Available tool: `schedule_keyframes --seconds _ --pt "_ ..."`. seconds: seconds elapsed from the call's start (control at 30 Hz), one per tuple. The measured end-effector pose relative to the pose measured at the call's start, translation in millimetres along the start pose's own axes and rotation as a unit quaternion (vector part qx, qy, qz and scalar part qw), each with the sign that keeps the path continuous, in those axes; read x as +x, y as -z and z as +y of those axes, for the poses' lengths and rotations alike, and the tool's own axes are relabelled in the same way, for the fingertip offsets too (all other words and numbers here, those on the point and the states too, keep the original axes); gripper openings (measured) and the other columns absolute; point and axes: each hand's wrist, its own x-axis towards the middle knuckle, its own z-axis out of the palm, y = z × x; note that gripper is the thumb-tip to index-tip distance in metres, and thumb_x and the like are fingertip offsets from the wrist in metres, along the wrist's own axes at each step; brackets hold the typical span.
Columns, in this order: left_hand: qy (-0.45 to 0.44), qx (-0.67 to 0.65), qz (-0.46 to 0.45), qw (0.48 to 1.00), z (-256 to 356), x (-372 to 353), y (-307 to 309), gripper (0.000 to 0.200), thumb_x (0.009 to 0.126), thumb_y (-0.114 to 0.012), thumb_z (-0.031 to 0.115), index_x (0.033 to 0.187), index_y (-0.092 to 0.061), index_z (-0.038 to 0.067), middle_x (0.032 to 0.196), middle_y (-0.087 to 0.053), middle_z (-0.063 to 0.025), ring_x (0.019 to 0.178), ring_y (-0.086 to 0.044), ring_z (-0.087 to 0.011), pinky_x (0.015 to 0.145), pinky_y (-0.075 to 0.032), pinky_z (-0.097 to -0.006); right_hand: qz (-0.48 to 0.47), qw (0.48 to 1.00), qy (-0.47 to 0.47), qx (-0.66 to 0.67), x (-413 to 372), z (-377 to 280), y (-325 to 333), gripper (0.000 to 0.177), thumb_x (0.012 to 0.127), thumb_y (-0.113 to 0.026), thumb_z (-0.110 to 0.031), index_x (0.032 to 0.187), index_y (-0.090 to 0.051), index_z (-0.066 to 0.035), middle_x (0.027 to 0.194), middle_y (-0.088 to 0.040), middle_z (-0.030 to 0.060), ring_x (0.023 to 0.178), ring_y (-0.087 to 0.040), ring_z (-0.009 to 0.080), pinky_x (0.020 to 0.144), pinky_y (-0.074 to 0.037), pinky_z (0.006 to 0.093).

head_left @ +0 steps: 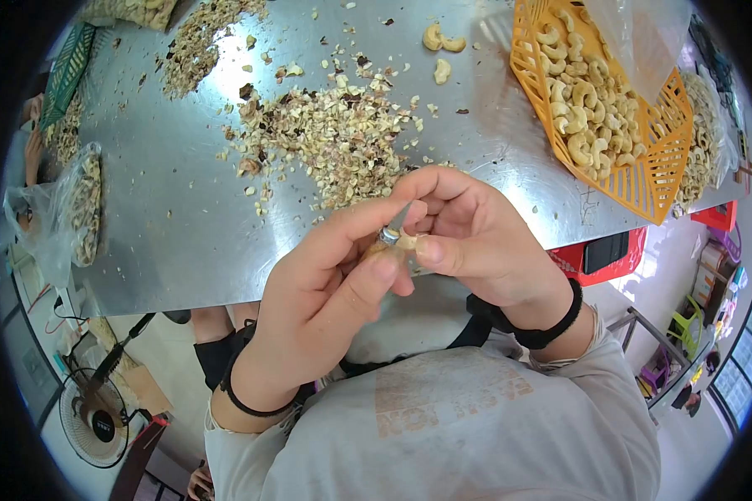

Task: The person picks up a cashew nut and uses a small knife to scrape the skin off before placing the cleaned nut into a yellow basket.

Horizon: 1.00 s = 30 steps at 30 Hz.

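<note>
My left hand [330,271] is closed round a small knife [388,235]; its metal collar and part of a thin blade show between the fingers, while the handle is mostly hidden. Against the blade, my right hand [468,238] pinches a pale cashew [407,242] between thumb and fingers. Both hands meet just over the table's near edge, in front of my chest. Beyond them lies a heap of cashew skins and flakes [334,138]. Farther off, a few loose whole cashews [442,72] rest on the metal table [175,175].
An orange basket [673,171] with many peeled cashews [589,104] stands at the right, under a clear plastic bag [647,37]. A filled bag [88,204] and green basket [68,71] are on the left. A phone [606,252] lies on a red stool. A fan [100,422] stands lower left.
</note>
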Motion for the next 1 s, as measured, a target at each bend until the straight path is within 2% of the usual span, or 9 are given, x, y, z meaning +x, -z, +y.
schedule_keyframes --seconds 0.07,0.2,0.3,0.4,0.47,0.57,0.7,0.77,1.0 --pt "0.026 -0.018 0.011 0.999 0.7 0.6 0.6 0.031 0.082 -0.042 0.016 0.110 -0.041 0.001 0.067 -0.052 -0.0060 0.049 -0.041 -0.0040 0.042 -0.030 -0.0147 0.012 1.000 0.020 -0.009 0.4 1.5 -1.3 0.019 0.073 -0.058 -0.006 0.088 -0.047 -0.003 0.078 -0.053 0.0038 0.068 -0.051 0.0104 0.064 -0.042 0.0224" --pt "0.006 -0.008 -0.001 1.000 -4.6 1.0 7.2 0.030 0.083 -0.041 0.015 0.109 -0.043 0.001 0.067 -0.052 -0.0052 0.049 -0.040 -0.0037 0.043 -0.030 -0.0144 0.041 0.994 0.074 -0.064 1.0 3.7 1.6 0.024 0.071 -0.060 -0.006 0.089 -0.046 -0.003 0.086 -0.052 0.0043 0.077 -0.049 0.0093 0.068 -0.042 0.0220" --pt "0.013 -0.003 0.004 1.000 -1.3 0.4 7.8 0.029 0.083 -0.040 0.013 0.109 -0.043 0.000 0.068 -0.052 -0.0047 0.049 -0.039 -0.0033 0.043 -0.029 -0.0139 0.036 0.996 0.064 -0.044 0.1 2.6 2.0 0.025 0.070 -0.061 -0.004 0.090 -0.045 -0.003 0.089 -0.052 0.0045 0.080 -0.048 0.0089 0.070 -0.041 0.0215" --pt "0.028 -0.001 -0.020 0.999 1.8 0.2 10.5 0.032 0.081 -0.042 0.006 0.113 -0.042 0.002 0.081 -0.055 -0.0044 0.055 -0.041 -0.0035 0.050 -0.034 -0.0150 0.040 0.996 0.076 -0.023 0.9 3.0 0.7 0.029 0.068 -0.062 -0.001 0.091 -0.044 -0.003 0.090 -0.050 0.0038 0.079 -0.047 0.0085 0.070 -0.040 0.0209" --pt "-0.035 0.155 0.000 0.987 2.4 1.9 9.1 0.034 0.079 -0.042 0.004 0.113 -0.043 0.003 0.090 -0.056 -0.0067 0.062 -0.049 -0.0095 0.058 -0.039 -0.0197 0.041 0.994 0.091 -0.043 0.6 4.0 2.2 0.031 0.067 -0.062 0.001 0.091 -0.044 -0.003 0.090 -0.049 0.0032 0.079 -0.046 0.0085 0.070 -0.039 0.0208" --pt "-0.066 0.185 -0.003 0.980 2.7 2.9 9.8 0.035 0.078 -0.043 0.002 0.113 -0.043 0.004 0.098 -0.054 -0.0081 0.070 -0.053 -0.0156 0.065 -0.040 -0.0237 0.048 0.991 0.109 -0.065 0.0 3.6 1.3 0.033 0.065 -0.063 0.003 0.091 -0.044 -0.003 0.088 -0.047 0.0021 0.078 -0.044 0.0086 0.071 -0.038 0.0206" --pt "-0.099 0.231 -0.017 0.968 0.5 5.0 12.2 0.036 0.077 -0.043 0.001 0.113 -0.043 0.004 0.097 -0.055 -0.0095 0.071 -0.053 -0.0174 0.065 -0.041 -0.0243 0.047 0.988 0.125 -0.073 -0.2 3.5 0.2 0.034 0.064 -0.063 0.004 0.091 -0.044 -0.003 0.087 -0.046 0.0015 0.079 -0.044 0.0090 0.072 -0.037 0.0207" --pt "-0.163 0.269 -0.025 0.949 -2.1 6.0 13.2 0.038 0.076 -0.045 0.001 0.114 -0.042 0.004 0.096 -0.054 -0.0108 0.072 -0.054 -0.0194 0.065 -0.041 -0.0250 0.043 0.988 0.129 -0.068 0.5 4.1 0.3 0.034 0.064 -0.063 0.004 0.091 -0.044 -0.003 0.087 -0.046 0.0016 0.079 -0.044 0.0091 0.073 -0.037 0.0207" --pt "-0.129 0.237 -0.033 0.962 1.4 3.9 12.0 0.040 0.075 -0.047 0.001 0.114 -0.041 0.004 0.097 -0.054 -0.0113 0.076 -0.054 -0.0198 0.067 -0.041 -0.0249 0.051 0.988 0.135 -0.063 -1.7 3.2 -0.6 0.033 0.065 -0.063 0.003 0.091 -0.044 -0.002 0.086 -0.047 0.0024 0.080 -0.046 0.0101 0.072 -0.039 0.0218"
